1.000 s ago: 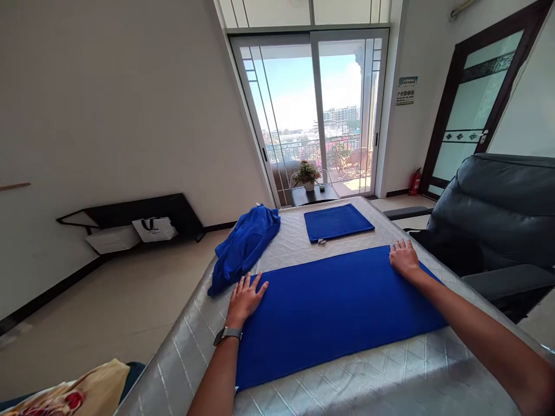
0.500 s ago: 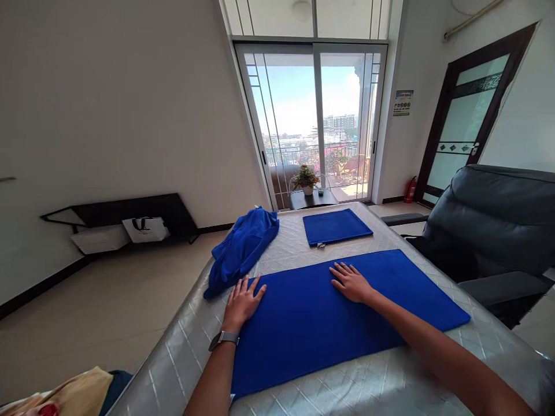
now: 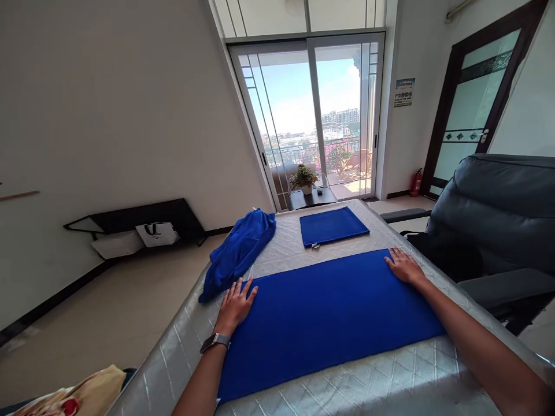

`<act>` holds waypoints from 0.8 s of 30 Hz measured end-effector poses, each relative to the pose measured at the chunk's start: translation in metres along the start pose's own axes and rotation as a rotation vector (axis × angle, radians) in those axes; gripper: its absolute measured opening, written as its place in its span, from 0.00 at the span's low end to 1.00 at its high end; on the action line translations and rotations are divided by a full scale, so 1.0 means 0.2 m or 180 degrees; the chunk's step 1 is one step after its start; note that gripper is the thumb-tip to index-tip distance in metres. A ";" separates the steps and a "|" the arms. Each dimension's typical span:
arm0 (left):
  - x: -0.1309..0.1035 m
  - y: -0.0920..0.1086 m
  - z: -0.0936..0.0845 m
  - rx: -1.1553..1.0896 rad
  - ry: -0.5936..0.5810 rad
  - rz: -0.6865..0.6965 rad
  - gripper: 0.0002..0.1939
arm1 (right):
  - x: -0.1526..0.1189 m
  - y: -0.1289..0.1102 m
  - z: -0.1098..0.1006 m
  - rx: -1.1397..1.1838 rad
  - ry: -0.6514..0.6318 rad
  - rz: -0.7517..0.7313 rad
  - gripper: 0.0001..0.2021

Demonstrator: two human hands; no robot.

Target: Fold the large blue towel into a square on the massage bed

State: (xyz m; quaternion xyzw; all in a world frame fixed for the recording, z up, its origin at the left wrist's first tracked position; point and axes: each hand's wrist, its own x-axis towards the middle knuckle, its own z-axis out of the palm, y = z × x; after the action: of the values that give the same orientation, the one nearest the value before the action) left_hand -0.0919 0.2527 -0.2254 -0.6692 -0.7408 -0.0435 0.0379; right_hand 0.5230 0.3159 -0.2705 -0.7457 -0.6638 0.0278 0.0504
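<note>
Though apart, 2 hands [image 3: 235, 304] [image 3: 406, 267] on cloth [image 3: 332, 320]

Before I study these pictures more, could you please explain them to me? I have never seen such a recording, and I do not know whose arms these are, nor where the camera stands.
Of course. There is no machine here: the arms belong to a person working with bare hands. One camera, worn on the head, looks forward and down, so you see roughly what they see.

The left hand, with a watch on its wrist, lies at the left edge of a large blue cloth. The right hand rests near its far right corner. Both hands are open; neither grips anything.

The cloth lies flat on a quilted silver surface. Beyond it are a smaller flat blue piece and, to the left, a crumpled blue cloth.
</note>
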 end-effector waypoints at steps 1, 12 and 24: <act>-0.01 0.01 -0.02 0.0055 0.0047 0.0026 0.32 | 0.00 0.00 0.00 0.0036 0.0010 0.0003 0.36; -0.34 0.50 -0.17 -0.0043 0.0141 0.1213 0.30 | -0.02 0.01 -0.01 0.0181 0.0059 -0.0049 0.37; -1.06 -0.15 0.01 -0.0322 -0.0450 -0.0101 0.38 | -0.04 0.00 0.00 0.0009 0.0418 0.0007 0.36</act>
State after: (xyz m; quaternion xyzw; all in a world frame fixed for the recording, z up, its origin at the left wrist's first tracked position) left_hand -0.1007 0.0395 -0.2528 -0.6598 -0.7491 -0.0340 -0.0490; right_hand 0.5229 0.3081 -0.2702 -0.7465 -0.6582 -0.0202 0.0948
